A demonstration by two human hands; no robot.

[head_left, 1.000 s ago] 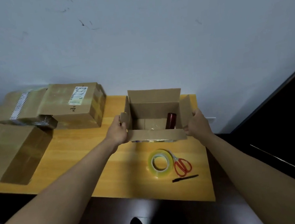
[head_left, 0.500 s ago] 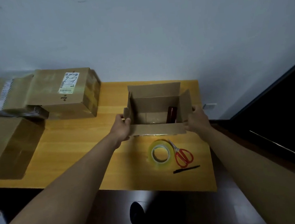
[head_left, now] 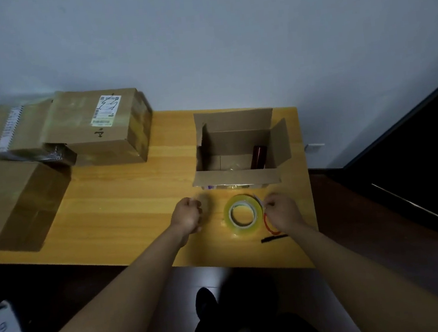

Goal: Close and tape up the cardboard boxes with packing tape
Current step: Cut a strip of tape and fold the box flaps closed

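Note:
An open cardboard box [head_left: 240, 175] stands on the wooden table [head_left: 124, 204] with all flaps up. A dark cylinder [head_left: 258, 157] stands inside it at the right. A roll of clear packing tape [head_left: 242, 215] lies flat in front of the box. My left hand [head_left: 187, 217] hovers left of the roll with loosely curled fingers and holds nothing. My right hand [head_left: 283, 211] is at the roll's right rim, fingertips curled against it. I cannot tell whether they grip it.
Red-handled scissors [head_left: 270, 228] lie mostly under my right hand, with a black pen [head_left: 274, 238] just in front. Three closed cardboard boxes [head_left: 99, 127] crowd the table's left side. A wall runs behind and dark furniture [head_left: 417, 170] stands to the right.
Both hands have let go of the open box's sides and drawn back toward me. They now flank the tape roll. The box stays where it was.

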